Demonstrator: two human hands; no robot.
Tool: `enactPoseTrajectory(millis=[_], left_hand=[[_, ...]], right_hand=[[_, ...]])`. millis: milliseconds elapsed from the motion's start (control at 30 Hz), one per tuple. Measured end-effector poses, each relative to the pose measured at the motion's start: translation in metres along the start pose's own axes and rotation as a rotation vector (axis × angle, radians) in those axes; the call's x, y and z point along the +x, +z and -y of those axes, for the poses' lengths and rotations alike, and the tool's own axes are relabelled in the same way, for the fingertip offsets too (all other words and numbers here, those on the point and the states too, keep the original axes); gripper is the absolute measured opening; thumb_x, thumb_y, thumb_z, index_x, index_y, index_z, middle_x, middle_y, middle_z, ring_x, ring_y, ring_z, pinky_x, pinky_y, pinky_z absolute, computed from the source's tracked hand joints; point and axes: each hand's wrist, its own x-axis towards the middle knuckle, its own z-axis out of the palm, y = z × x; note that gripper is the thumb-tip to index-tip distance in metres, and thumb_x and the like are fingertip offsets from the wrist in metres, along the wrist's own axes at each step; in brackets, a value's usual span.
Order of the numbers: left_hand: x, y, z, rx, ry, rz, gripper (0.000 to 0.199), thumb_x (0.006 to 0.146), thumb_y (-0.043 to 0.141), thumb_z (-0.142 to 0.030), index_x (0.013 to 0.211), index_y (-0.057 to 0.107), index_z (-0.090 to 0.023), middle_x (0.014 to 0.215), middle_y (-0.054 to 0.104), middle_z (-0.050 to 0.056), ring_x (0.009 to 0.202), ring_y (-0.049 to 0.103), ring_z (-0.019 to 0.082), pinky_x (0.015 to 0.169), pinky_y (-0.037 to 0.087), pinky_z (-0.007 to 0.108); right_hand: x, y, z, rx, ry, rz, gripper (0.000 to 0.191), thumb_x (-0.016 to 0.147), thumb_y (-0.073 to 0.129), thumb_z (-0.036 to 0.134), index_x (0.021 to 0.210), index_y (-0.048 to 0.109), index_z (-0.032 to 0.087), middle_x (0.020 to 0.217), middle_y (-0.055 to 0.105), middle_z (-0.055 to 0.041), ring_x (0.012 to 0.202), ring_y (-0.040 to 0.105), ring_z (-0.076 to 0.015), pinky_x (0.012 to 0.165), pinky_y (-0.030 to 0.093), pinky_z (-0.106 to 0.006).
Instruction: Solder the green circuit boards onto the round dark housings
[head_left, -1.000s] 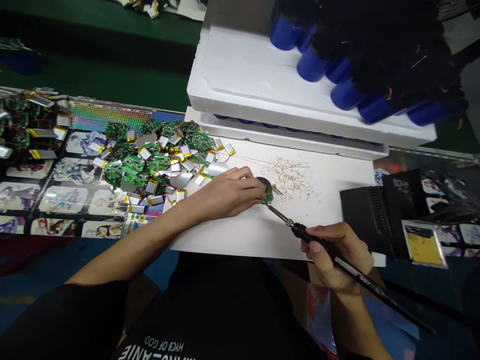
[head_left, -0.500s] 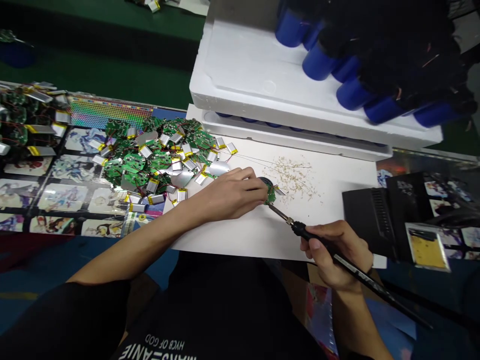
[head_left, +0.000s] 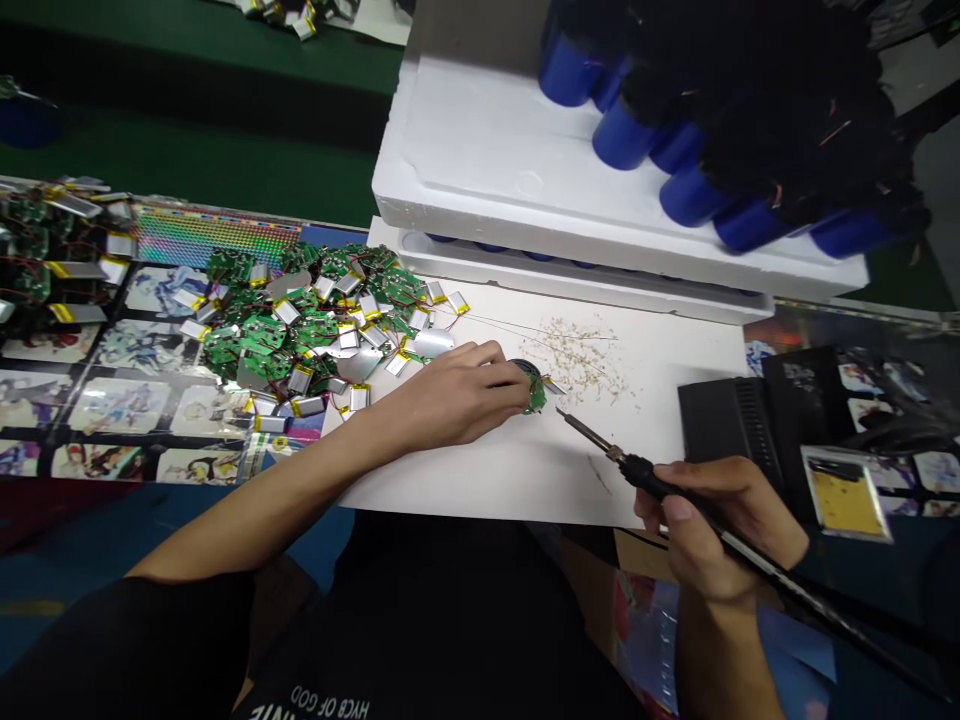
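My left hand (head_left: 474, 395) is closed on a small green circuit board (head_left: 534, 394) above the white work sheet (head_left: 465, 485). The fingers cover much of the board, and a dark round edge shows behind it. A small silver battery (head_left: 555, 384) sticks out at the board's right side. In my right hand (head_left: 724, 520) is a black-handled soldering iron (head_left: 637, 475), gripped like a pen. Its metal tip points up and left, a short way right of the board and apart from it.
Left of the sheet lies a heap of green boards with batteries (head_left: 300, 320). White foam trays (head_left: 465, 190) holding blue cylinders (head_left: 626, 135) stand at the back. Yellowish crumbs (head_left: 589, 355) litter the sheet. A black box (head_left: 720, 430) and a yellow sponge tray (head_left: 847, 497) sit at right.
My right hand has drawn the soldering iron back to the right and down, so its tip has left the board. My left hand keeps its hold with little movement.
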Motion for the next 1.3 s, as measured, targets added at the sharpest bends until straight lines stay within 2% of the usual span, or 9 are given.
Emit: enactPoseTrajectory(millis=[67, 233, 600, 833, 933, 1033, 1167, 1233, 1300], left_hand=[[0.000, 0.000, 0.000, 0.002, 0.004, -0.005, 0.024, 0.113, 0.050, -0.021, 0.102, 0.071, -0.019, 0.113, 0.078, 0.005, 0.096, 0.059, 0.021, 0.085, 0.047, 0.034], [0.000, -0.001, 0.000, 0.013, 0.005, 0.006, 0.024, 0.113, 0.049, -0.021, 0.102, 0.070, -0.019, 0.113, 0.078, 0.005, 0.096, 0.059, 0.021, 0.085, 0.048, 0.034], [0.001, -0.001, -0.003, 0.001, -0.006, 0.018, 0.021, 0.112, 0.049, -0.021, 0.104, 0.069, -0.018, 0.109, 0.077, 0.006, 0.095, 0.059, 0.022, 0.086, 0.050, 0.034], [-0.005, -0.005, -0.002, -0.071, -0.021, -0.024, 0.014, 0.110, 0.057, -0.024, 0.110, 0.070, -0.021, 0.117, 0.076, 0.006, 0.102, 0.061, 0.023, 0.090, 0.053, 0.035], [-0.007, -0.005, 0.000, -0.121, -0.074, -0.041, 0.012, 0.106, 0.067, -0.033, 0.110, 0.072, -0.023, 0.137, 0.067, 0.011, 0.122, 0.060, 0.029, 0.105, 0.052, 0.044], [-0.007, 0.000, 0.001, -0.221, -0.162, 0.009, 0.014, 0.104, 0.069, -0.034, 0.112, 0.069, -0.023, 0.151, 0.055, 0.014, 0.141, 0.054, 0.033, 0.115, 0.051, 0.047], [-0.006, 0.003, 0.003, -0.323, -0.212, 0.055, 0.008, 0.107, 0.060, -0.026, 0.111, 0.066, -0.023, 0.149, 0.057, 0.013, 0.137, 0.060, 0.027, 0.112, 0.055, 0.041], [-0.006, -0.005, 0.004, -0.350, -0.242, 0.051, 0.007, 0.106, 0.063, -0.029, 0.108, 0.067, -0.023, 0.147, 0.058, 0.012, 0.135, 0.062, 0.026, 0.111, 0.056, 0.040], [-0.008, -0.021, 0.006, -0.365, -0.293, 0.023, 0.010, 0.104, 0.069, -0.033, 0.105, 0.068, -0.024, 0.146, 0.061, 0.010, 0.135, 0.063, 0.027, 0.112, 0.056, 0.042]], right_hand=[[0.002, -0.001, 0.001, 0.065, -0.010, -0.043, 0.014, 0.090, 0.080, 0.034, 0.096, 0.073, 0.022, 0.062, 0.073, 0.0010, 0.039, 0.061, -0.0143, 0.033, 0.047, -0.023], [0.001, 0.003, -0.004, 0.161, 0.008, -0.262, 0.017, 0.083, 0.084, 0.029, 0.090, 0.071, 0.018, 0.058, 0.069, 0.0034, 0.036, 0.057, -0.0123, 0.029, 0.042, -0.021], [-0.014, 0.005, -0.037, 0.091, 0.068, -0.373, 0.025, 0.089, 0.080, 0.035, 0.102, 0.066, 0.019, 0.064, 0.071, 0.0041, 0.039, 0.057, -0.0110, 0.035, 0.044, -0.021], [-0.010, 0.020, -0.059, 0.094, 0.122, -0.347, 0.025, 0.091, 0.079, 0.036, 0.104, 0.065, 0.020, 0.072, 0.076, 0.0010, 0.055, 0.071, -0.0146, 0.053, 0.059, -0.025], [-0.012, 0.022, -0.062, 0.080, 0.149, -0.329, 0.024, 0.092, 0.078, 0.036, 0.106, 0.066, 0.020, 0.076, 0.079, -0.0014, 0.061, 0.076, -0.0167, 0.060, 0.064, -0.029], [-0.014, 0.023, -0.064, 0.069, 0.169, -0.307, 0.023, 0.094, 0.077, 0.037, 0.107, 0.067, 0.021, 0.081, 0.081, -0.0035, 0.064, 0.077, -0.0174, 0.063, 0.066, -0.031], [-0.016, 0.022, -0.068, 0.064, 0.193, -0.300, 0.024, 0.095, 0.076, 0.039, 0.108, 0.067, 0.021, 0.080, 0.080, -0.0029, 0.064, 0.076, -0.0169, 0.064, 0.066, -0.031], [-0.017, 0.022, -0.071, 0.053, 0.215, -0.297, 0.025, 0.094, 0.077, 0.040, 0.108, 0.067, 0.021, 0.080, 0.079, -0.0028, 0.064, 0.076, -0.0167, 0.066, 0.066, -0.031], [-0.017, 0.022, -0.072, 0.045, 0.234, -0.295, 0.025, 0.094, 0.077, 0.040, 0.108, 0.068, 0.021, 0.081, 0.079, -0.0030, 0.065, 0.076, -0.0167, 0.066, 0.066, -0.031]])
